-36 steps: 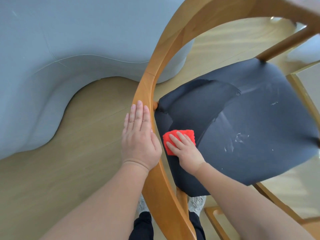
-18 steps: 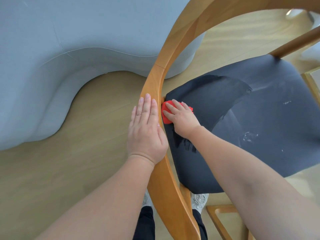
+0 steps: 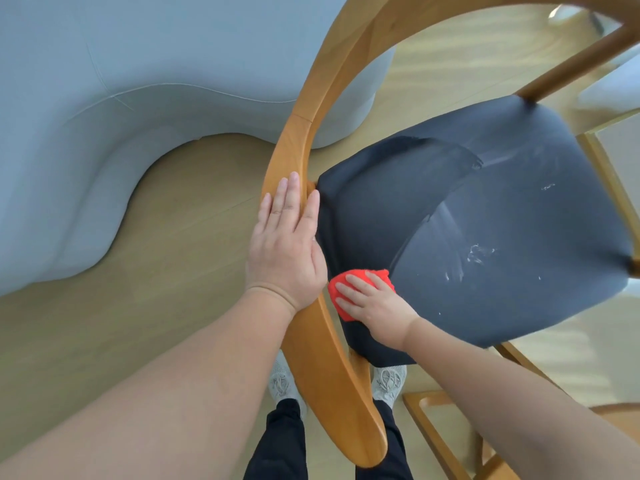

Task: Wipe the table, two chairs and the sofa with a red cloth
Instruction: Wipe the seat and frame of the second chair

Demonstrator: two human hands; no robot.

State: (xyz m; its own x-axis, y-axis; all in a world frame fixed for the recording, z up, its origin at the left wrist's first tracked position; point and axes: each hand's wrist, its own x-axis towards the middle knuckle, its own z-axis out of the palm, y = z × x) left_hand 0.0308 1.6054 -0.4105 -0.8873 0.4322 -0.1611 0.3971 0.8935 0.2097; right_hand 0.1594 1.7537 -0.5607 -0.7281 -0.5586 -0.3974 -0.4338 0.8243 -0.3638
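A wooden chair with a curved back rail [image 3: 301, 150] and a dark padded seat [image 3: 519, 220] stands right below me. My left hand [image 3: 287, 244] lies flat on the rail, fingers straight. My right hand [image 3: 374, 303] presses the red cloth [image 3: 341, 287] flat against the near left part of the seat, fingers stretched over it. White smears show on the right half of the seat. The pale grey sofa [image 3: 121, 81] fills the upper left.
Light wooden floor [image 3: 156, 271] lies between the sofa and the chair. My shoes [image 3: 388, 379] show under the rail. Another wooden frame [image 3: 436, 434] sits at the lower right, and a pale edge [image 3: 609, 88] at the upper right.
My right hand slid the cloth up to the seat's rear corner by the rail, then back toward me along the seat's left side. The left hand stayed on the rail.
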